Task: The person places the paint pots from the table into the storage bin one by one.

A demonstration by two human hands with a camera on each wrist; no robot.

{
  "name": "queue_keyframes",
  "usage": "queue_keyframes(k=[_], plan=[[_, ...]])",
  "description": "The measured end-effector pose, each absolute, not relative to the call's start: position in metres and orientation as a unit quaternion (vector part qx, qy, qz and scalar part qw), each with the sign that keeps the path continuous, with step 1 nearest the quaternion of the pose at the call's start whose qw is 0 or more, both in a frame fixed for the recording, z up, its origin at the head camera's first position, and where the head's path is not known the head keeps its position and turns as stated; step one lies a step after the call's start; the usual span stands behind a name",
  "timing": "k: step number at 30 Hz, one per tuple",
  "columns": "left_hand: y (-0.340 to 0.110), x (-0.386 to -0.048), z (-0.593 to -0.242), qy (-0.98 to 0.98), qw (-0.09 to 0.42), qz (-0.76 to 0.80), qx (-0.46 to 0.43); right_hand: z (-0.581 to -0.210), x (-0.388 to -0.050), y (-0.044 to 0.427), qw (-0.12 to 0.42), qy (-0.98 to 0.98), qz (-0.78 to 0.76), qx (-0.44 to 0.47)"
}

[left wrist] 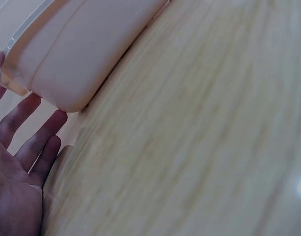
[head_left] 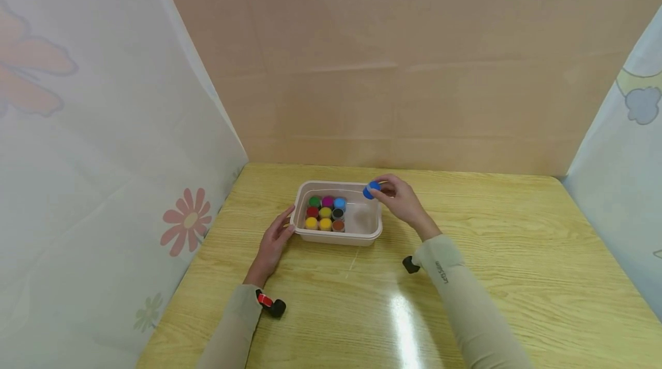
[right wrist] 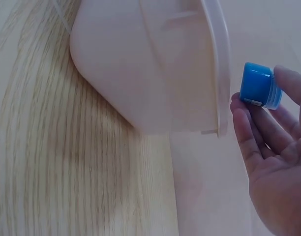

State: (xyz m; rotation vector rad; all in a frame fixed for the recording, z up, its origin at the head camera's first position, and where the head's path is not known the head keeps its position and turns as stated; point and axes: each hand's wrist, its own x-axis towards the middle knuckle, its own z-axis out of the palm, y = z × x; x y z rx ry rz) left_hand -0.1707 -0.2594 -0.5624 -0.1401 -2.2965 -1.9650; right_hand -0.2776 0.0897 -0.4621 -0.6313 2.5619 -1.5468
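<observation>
A pale pink plastic box (head_left: 336, 238) stands on the table, with several small paint pots (head_left: 326, 213) in rows in its left part. Their lids are green, purple, blue, red, yellow, black and brown. My left hand (head_left: 272, 247) touches the left end of the box, fingers lightly stretched against its wall and rim in the left wrist view. Over the box's right rim, my right hand (head_left: 402, 201) pinches a blue paint pot (right wrist: 257, 86) between thumb and fingers. That pot is tilted sideways, apart from the box in the right wrist view.
The wooden table (head_left: 517, 277) reaches back to a brown paper wall (head_left: 403, 70). Flower-patterned sheets (head_left: 103, 145) hang at the left and right sides. A bright glare lies on the table's front part.
</observation>
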Motion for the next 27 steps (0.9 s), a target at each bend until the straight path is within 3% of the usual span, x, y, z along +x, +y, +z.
queue_keyframes(k=[27], plan=[[-0.259,-0.170,-0.561,-0.763,0.052,-0.643,-0.043,-0.467,-0.280,0.061,0.030,0.847,-0.482,-0.221]])
